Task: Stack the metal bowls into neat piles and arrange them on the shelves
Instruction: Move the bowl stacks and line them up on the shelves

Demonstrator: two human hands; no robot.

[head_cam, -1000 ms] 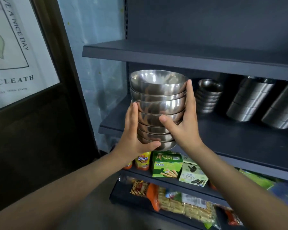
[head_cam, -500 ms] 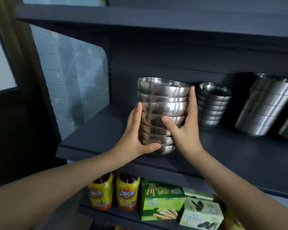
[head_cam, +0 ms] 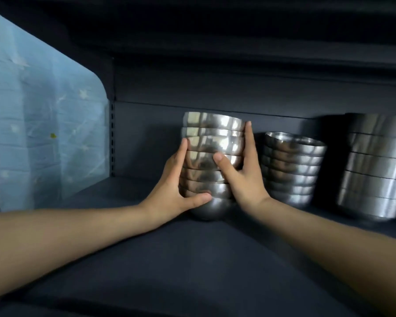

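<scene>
**A:** Status on the bowls?

**Me:** The stack of steel bowls (head_cam: 213, 165) is in on the shelf (head_cam: 192, 259) now, far back, near the back panel (head_cam: 215, 92). A second ago I had it in the air out in front of the shelf edge. Since then it's gone in and down. The bottom bowl looks seated on the shelf, but I can't fully confirm contact.

**A:** Grips?

**Me:** Both are holding the stack. The left grip (head_cam: 172, 186) is on the left side, fingers up the wall, thumb hooked in near the bottom bowl. The right grip (head_cam: 245, 179) is on the right side, fingers reaching up to the top rim, thumb across the front. Neither has let go.

**A:** Neighbours?

**Me:** There's a shorter bowl stack (head_cam: 293, 168) just beside it on the right, not touching as far as I can tell. My right fingers sit in that gap. A wider stack (head_cam: 375, 168) stands further right, and the blue plastic sheet (head_cam: 44, 122) is well off to the left.

**A:** What's left?

**Me:** The carry's basically done for this pile. The upper rims look slightly off-line, so I'd say square them, then release. The risk is that pulling my fingers out of that gap could nudge either stack.
</scene>
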